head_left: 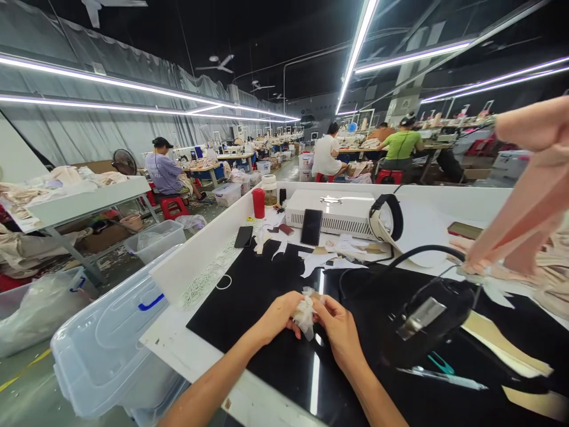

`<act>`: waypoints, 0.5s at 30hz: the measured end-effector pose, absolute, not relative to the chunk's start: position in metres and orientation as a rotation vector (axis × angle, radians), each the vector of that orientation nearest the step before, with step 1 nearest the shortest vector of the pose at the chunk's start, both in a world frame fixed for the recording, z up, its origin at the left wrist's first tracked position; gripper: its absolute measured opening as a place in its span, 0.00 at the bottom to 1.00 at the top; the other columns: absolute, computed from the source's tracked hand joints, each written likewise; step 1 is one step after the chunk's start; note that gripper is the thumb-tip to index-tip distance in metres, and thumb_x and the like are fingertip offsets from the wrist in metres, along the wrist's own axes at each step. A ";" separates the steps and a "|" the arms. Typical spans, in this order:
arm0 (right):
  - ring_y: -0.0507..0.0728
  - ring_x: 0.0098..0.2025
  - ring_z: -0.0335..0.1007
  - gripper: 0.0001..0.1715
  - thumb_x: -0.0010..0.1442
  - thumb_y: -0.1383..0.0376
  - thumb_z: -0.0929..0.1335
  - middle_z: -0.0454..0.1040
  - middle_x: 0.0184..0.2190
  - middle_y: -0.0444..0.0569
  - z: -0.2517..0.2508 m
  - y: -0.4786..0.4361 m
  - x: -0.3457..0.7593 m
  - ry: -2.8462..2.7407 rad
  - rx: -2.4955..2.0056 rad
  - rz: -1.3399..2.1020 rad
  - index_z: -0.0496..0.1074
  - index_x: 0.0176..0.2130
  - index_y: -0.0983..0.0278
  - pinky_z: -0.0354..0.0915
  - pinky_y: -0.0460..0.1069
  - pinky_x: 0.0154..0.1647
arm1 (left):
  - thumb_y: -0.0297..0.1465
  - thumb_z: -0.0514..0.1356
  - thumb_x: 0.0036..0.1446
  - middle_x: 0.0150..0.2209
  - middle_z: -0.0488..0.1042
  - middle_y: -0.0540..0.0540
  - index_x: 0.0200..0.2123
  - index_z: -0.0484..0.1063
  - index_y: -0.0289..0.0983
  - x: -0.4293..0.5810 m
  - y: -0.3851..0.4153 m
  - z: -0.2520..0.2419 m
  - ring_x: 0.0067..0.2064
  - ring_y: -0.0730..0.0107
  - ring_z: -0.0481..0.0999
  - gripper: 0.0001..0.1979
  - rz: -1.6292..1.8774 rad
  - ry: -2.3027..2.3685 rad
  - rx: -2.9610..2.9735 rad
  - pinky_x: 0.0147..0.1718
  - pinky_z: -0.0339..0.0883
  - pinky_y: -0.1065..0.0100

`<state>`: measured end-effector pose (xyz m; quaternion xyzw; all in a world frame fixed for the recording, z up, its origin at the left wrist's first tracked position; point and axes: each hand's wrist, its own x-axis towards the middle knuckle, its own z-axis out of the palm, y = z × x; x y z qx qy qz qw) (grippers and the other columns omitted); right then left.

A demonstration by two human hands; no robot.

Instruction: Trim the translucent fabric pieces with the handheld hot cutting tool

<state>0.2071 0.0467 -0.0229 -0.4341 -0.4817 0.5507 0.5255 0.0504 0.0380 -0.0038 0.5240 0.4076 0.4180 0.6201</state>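
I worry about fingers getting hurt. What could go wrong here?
The left hand and right hand pinch a small white fabric piece; it may slip or tear. The black tool with a metal plate lies close to the right hand; if it is hot, it might burn. A black cable arcs just beyond it and could snag an arm.

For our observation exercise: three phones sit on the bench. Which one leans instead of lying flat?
The middle phone, propped against the white box; the left phone and right phone lie flat.
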 end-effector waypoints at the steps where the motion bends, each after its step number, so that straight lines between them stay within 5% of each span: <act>1: 0.52 0.26 0.61 0.23 0.52 0.46 0.74 0.67 0.22 0.41 -0.024 0.046 0.206 -1.144 -1.029 1.321 0.72 0.26 0.63 0.58 0.46 0.27 | 0.52 0.61 0.56 0.32 0.75 0.44 0.39 0.71 0.33 0.051 0.037 -0.003 0.26 0.74 0.72 0.25 0.968 0.962 1.215 0.21 0.67 0.73; 9: 0.53 0.26 0.67 0.34 0.55 0.38 0.68 0.70 0.28 0.44 -0.022 0.047 0.192 -0.997 -0.974 1.349 0.74 0.46 0.63 0.68 0.48 0.29 | 0.52 0.67 0.50 0.26 0.70 0.53 0.39 0.71 0.35 0.035 0.067 0.016 0.24 0.77 0.69 0.26 1.009 1.125 1.264 0.21 0.66 0.75; 15: 0.51 0.21 0.63 0.37 0.55 0.34 0.64 0.67 0.24 0.42 -0.032 0.050 0.172 -1.062 -0.985 1.312 0.72 0.42 0.64 0.65 0.47 0.23 | 0.42 0.62 0.63 0.36 0.73 0.49 0.47 0.71 0.35 0.050 0.147 0.034 0.33 0.73 0.75 0.17 0.957 1.317 1.346 0.32 0.73 0.70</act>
